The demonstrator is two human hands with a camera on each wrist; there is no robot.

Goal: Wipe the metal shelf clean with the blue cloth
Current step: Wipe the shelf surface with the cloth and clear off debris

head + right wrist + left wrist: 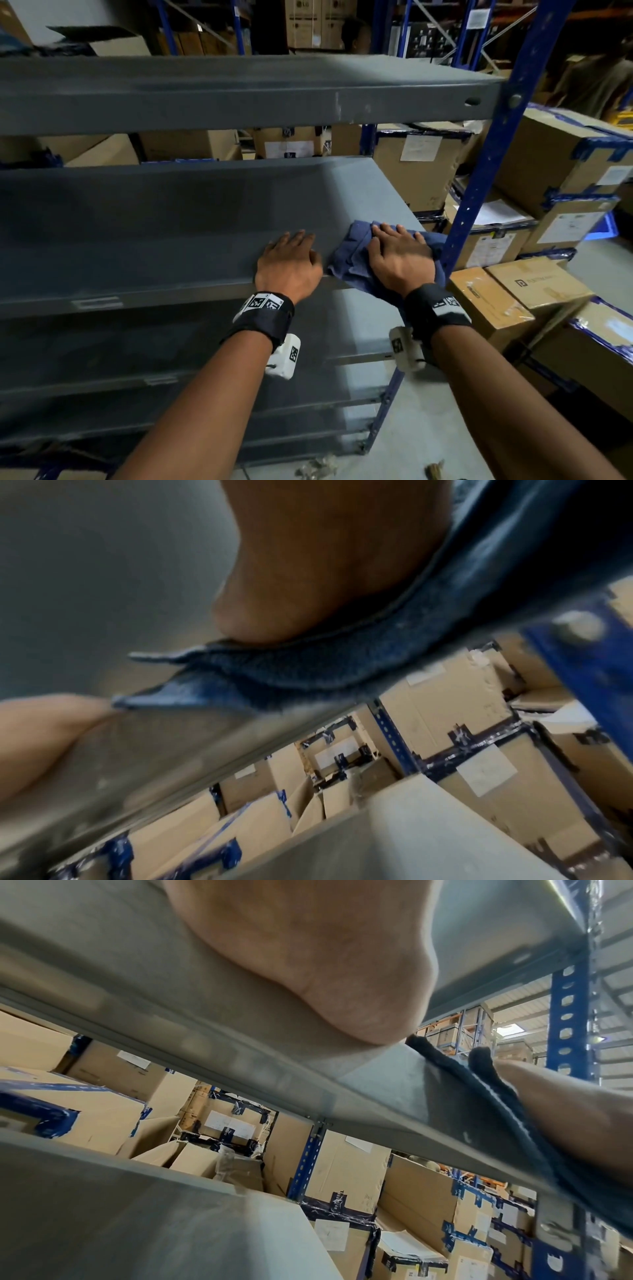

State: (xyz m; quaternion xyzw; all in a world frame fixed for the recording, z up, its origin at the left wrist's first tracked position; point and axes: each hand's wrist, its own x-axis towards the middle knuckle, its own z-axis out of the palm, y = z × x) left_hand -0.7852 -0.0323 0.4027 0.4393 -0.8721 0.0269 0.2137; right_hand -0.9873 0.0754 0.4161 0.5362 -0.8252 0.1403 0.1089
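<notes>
Both bare forearms reaching forward, black bands on the wrists, left hand (pixel 289 263) palm down with fingers (pixel 297 237) straight and together, right hand (pixel 399 255) palm down just beside it, fingers spread flat

Your metal shelf (pixel 205 212) is a flat dull grey with no pattern, paler grey at its right end, and the upright post (pixel 486 164) beside it is deep blue with a row of punched holes. The cloth (pixel 352 253) is a plain mid blue in the head view, reading almost black along its edge in the left wrist view (pixel 445 1061) and mottled denim blue in the right wrist view (pixel 308 669). Your 2 wrist bands (pixel 263 313) are black with white tags bearing black square code patterns, and the cartons (pixel 534 161) behind are tan cardboard with dark blue tape and white labels.
</notes>
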